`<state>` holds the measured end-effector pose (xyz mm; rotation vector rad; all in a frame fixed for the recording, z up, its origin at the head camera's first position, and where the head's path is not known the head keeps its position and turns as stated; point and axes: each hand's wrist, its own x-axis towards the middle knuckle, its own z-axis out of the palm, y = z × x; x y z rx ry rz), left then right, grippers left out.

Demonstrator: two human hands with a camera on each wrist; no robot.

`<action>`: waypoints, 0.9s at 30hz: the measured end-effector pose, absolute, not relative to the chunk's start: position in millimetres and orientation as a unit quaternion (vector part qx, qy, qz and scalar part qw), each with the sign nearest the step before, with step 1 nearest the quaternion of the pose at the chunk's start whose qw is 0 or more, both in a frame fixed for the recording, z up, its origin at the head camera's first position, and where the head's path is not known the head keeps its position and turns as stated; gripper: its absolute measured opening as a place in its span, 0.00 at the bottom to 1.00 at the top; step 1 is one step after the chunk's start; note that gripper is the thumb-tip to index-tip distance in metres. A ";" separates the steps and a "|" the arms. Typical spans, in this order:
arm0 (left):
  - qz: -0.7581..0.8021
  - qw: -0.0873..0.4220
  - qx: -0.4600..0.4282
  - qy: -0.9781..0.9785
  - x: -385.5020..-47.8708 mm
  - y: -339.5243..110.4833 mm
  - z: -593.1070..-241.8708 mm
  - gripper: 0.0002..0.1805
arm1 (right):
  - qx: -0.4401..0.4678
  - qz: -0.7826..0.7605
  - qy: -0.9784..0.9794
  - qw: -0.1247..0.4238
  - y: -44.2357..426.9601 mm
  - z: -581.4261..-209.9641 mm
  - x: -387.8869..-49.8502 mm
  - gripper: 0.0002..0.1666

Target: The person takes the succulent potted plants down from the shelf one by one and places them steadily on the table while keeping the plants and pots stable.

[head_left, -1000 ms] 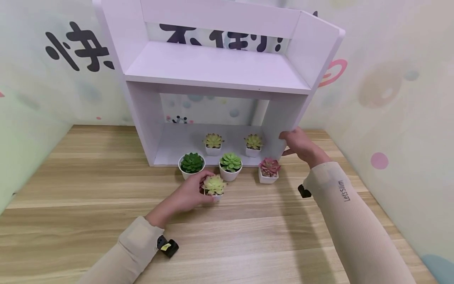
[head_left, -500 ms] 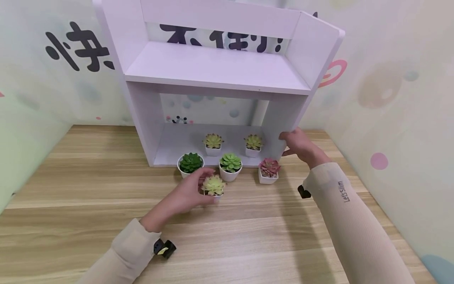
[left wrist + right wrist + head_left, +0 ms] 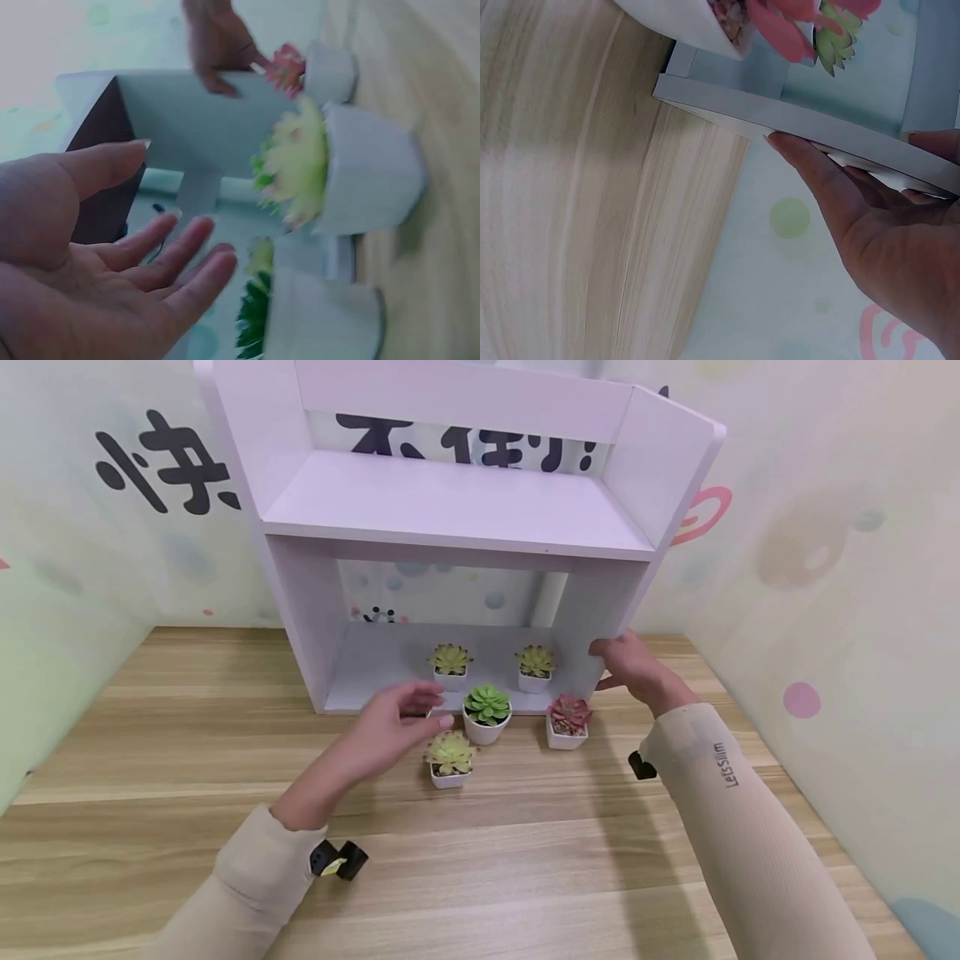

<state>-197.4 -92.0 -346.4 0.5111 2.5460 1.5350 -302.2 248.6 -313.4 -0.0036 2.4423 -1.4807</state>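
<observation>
Recorder: What do I log as held?

Operator: On my remote feed, the right hand [image 3: 637, 668] grips the side panel [image 3: 600, 602] of the white shelf unit [image 3: 457, 506], digits either side of its front edge. The left hand [image 3: 375, 739] holds nothing, fingers loosely spread, just beside the front pale succulent [image 3: 450, 750]. That plant stands upright in a square pot [image 3: 448, 777] on the wooden table [image 3: 487, 877], in front of the shelf unit.

Recorder: Handling estimate?

Operator: I judge it light, the leaves [image 3: 304, 165] pliable and easily bent, the pot stiff and perhaps slippery. I'd pinch opposite pot walls, below the leaves. The shelf unit looks rigid and far heavier; its panel edges suit a grip.

Recorder: Count?

Operator: I get six succulents. Three pale: the front one, plus a left one [image 3: 450, 660] and a right one [image 3: 535, 662] inside the lower compartment. One bright green [image 3: 487, 703], one reddish [image 3: 568, 717], one dark green [image 3: 255, 319], mostly hidden in the head view. One shelf unit, two hands.
</observation>
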 end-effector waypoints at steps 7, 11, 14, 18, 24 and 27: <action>0.508 0.016 0.142 0.849 -232.5 -97.2 -327.9 0.19 | -0.002 -0.511 0.847 0.142 249.4 -313.0 -301.6 0.40; 0.506 0.018 0.126 0.853 -254.7 -99.6 -328.6 0.23 | -0.002 -0.512 0.847 0.142 248.3 -313.2 -301.2 0.40; 0.481 0.027 0.117 0.869 -268.1 -99.3 -333.9 0.29 | -0.001 -0.514 0.846 0.145 247.6 -314.0 -301.2 0.40; 0.422 0.052 0.108 0.899 -281.2 -95.8 -341.5 0.38 | -0.002 -0.514 0.845 0.149 248.2 -315.4 -301.7 0.40; 0.364 0.091 0.114 0.920 -292.4 -88.5 -349.4 0.46 | -0.003 -0.515 0.844 0.152 249.7 -315.4 -302.9 0.40; 0.366 0.101 0.106 0.919 -296.2 -84.9 -352.7 0.46 | -0.003 -0.516 0.843 0.149 249.1 -314.8 -303.2 0.40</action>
